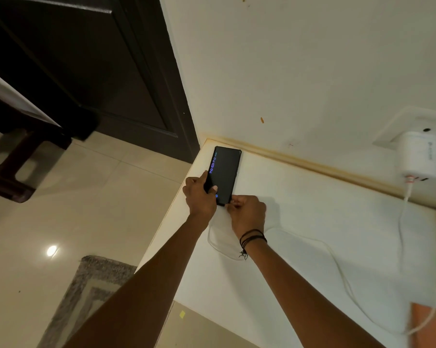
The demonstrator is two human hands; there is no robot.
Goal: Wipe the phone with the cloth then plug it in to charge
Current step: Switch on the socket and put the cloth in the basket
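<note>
A black phone (225,172) lies on the white table (312,222) near its far left corner, its screen lit with blue digits. My left hand (199,194) grips the phone's left edge near the bottom, thumb on the screen. My right hand (247,212) pinches the end of the white charging cable (337,267) against the phone's bottom edge; the plug itself is hidden by my fingers. The cable loops across the table to a white charger (419,156) in a wall socket (407,124) at the right. No cloth is in view.
The cream wall (312,71) rises right behind the table. A dark wooden door (99,71) stands at the left, with dark furniture (16,159) on the tiled floor. A grey rug (86,297) lies below the table's left edge. Something orange (425,320) sits at the table's right edge.
</note>
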